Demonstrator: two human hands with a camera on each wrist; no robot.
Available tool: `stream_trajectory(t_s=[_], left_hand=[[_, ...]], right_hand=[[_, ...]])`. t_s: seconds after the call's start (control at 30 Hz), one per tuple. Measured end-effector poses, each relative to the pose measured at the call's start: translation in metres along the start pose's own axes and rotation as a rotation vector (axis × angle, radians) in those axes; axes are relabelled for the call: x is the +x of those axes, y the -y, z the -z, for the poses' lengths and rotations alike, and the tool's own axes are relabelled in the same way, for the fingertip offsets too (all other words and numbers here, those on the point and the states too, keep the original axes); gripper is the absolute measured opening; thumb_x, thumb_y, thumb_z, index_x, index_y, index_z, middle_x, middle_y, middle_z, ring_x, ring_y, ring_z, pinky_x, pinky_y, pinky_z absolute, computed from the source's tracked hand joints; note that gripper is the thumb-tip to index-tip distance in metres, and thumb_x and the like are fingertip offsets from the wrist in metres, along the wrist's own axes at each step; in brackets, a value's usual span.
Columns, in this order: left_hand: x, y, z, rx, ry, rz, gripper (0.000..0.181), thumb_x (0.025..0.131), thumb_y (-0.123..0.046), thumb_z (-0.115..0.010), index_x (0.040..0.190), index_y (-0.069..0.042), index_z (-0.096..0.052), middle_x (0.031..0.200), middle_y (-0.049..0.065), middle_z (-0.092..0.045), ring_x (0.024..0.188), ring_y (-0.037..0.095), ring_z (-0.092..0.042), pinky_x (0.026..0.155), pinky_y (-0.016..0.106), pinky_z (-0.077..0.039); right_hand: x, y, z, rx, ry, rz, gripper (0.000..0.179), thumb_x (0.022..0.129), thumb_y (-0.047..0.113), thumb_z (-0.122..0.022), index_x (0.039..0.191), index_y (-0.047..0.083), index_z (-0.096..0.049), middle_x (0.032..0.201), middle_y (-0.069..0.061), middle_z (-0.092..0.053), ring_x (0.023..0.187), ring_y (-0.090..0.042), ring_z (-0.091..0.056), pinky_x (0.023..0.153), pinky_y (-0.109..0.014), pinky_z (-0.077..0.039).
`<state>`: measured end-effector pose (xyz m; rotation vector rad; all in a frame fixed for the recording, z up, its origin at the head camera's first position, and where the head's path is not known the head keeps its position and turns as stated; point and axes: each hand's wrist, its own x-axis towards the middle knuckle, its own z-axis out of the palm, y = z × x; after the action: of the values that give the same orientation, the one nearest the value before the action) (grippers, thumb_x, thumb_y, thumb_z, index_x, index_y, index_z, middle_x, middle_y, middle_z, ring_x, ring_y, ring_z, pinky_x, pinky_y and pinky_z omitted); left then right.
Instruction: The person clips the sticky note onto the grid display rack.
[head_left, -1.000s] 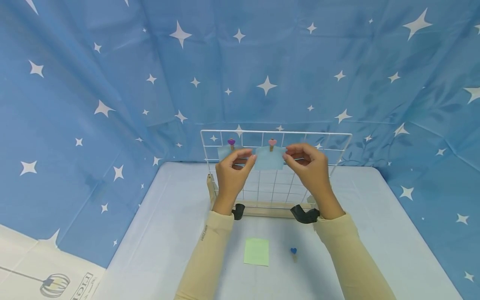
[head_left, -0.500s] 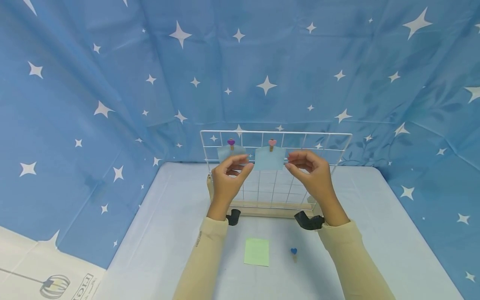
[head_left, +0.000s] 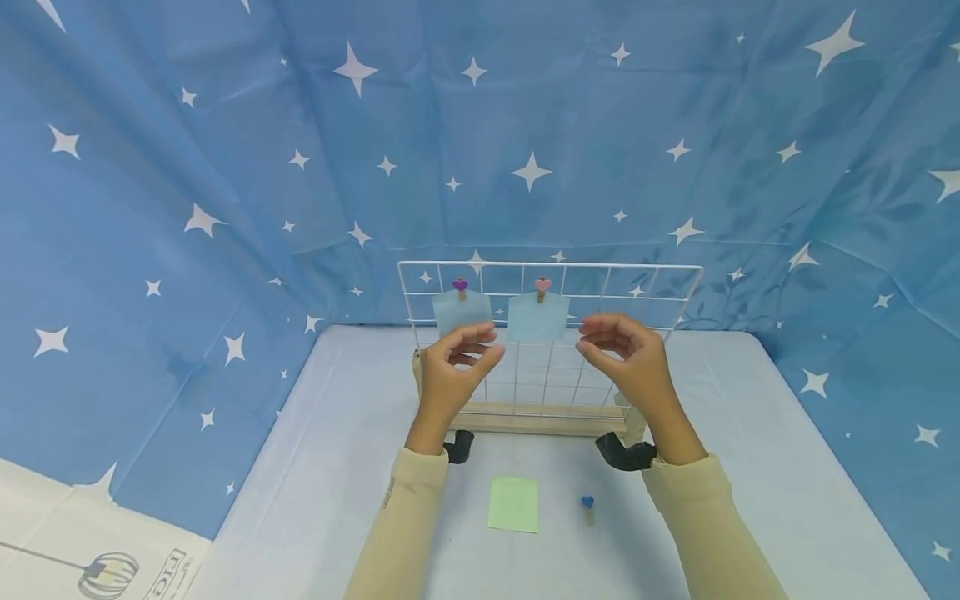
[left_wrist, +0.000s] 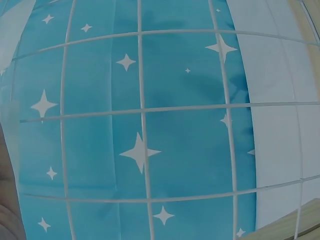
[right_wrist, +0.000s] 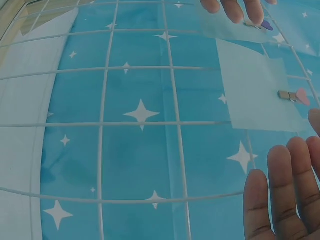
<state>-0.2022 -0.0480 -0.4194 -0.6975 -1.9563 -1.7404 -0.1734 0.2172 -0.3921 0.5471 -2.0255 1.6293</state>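
1. hanging by a pink-heart clip point(head_left: 542, 286) just below the middle of the top edge of a white wire grid point(head_left: 585, 265): right blue note point(head_left: 538, 321), between left hand point(head_left: 450, 375) and right hand point(head_left: 633, 358).
2. near the grid's upper left corner, under a purple-heart clip point(head_left: 461, 286): left blue note point(head_left: 459, 312).
3. at the right hand: fingers released, gently curved, holding nothing, just beside the right blue note's right edge and apart from it.
4. at the left hand: likewise released, fingertips overlapping the left blue note's lower right corner in the head view; cannot tell whether touching.
5. only in the head view: green note point(head_left: 513, 505) and, to its right, blue-heart clip point(head_left: 587, 503), both lying on the white worktop point(head_left: 315, 517), well in from its left and right edges.
6. in the right wrist view: pink-heart clip's wooden body side-on, plus a clear gap between right hand and right blue note.
7. in the left wrist view: mostly grid before a starry blue backdrop point(left_wrist: 175, 145).
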Motion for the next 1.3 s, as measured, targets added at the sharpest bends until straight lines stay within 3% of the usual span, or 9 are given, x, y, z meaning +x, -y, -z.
stream_trajectory(t_s=[0.37,0.57,0.87,1.17,1.3], left_hand=[[-0.01,0.004,0.005,-0.012,0.042,0.033,0.036,0.089,-0.001,-0.083,0.124,0.007,-0.075,0.112,0.019,-0.079,0.097,0.028,-0.077,0.079,0.025,-0.061],[-0.015,0.005,0.005,-0.005,0.047,0.064,0.036,0.089,-0.001,-0.085,0.123,0.003,-0.077,0.113,0.018,-0.079,0.097,0.03,-0.077,0.079,0.026,-0.061],[-0.027,0.009,0.007,0.0,0.047,0.119,0.035,0.09,-0.001,-0.084,0.124,0.001,-0.077,0.113,0.019,-0.079,0.097,0.025,-0.077,0.08,0.026,-0.06],[-0.041,0.016,0.01,0.022,0.038,0.112,0.034,0.09,0.0,-0.084,0.123,0.001,-0.077,0.111,0.018,-0.08,0.095,0.026,-0.077,0.078,0.025,-0.061],[-0.045,0.017,0.011,0.019,0.033,0.126,0.032,0.09,0.001,-0.084,0.122,0.004,-0.077,0.109,0.019,-0.08,0.094,0.022,-0.077,0.078,0.024,-0.061]], right_hand=[[-0.012,-0.009,0.004,-0.021,0.02,0.001,0.029,0.087,-0.021,-0.074,0.115,-0.015,-0.07,0.105,0.006,-0.074,0.096,-0.001,-0.07,0.091,-0.014,-0.056],[-0.017,-0.013,0.008,0.002,0.028,0.006,0.03,0.086,-0.023,-0.073,0.115,-0.016,-0.069,0.105,0.001,-0.076,0.095,-0.002,-0.071,0.089,-0.014,-0.056],[-0.026,-0.018,0.013,0.004,0.057,-0.022,0.033,0.086,-0.023,-0.074,0.118,-0.015,-0.069,0.106,0.005,-0.075,0.097,0.0,-0.07,0.089,-0.014,-0.056],[-0.035,-0.024,0.012,-0.02,0.077,-0.026,0.033,0.085,-0.022,-0.075,0.116,-0.013,-0.071,0.105,-0.001,-0.077,0.095,0.0,-0.07,0.089,-0.014,-0.056],[-0.04,-0.027,0.012,-0.01,0.08,-0.029,0.032,0.085,-0.023,-0.074,0.116,-0.015,-0.07,0.104,0.006,-0.076,0.095,0.001,-0.07,0.088,-0.013,-0.056]])
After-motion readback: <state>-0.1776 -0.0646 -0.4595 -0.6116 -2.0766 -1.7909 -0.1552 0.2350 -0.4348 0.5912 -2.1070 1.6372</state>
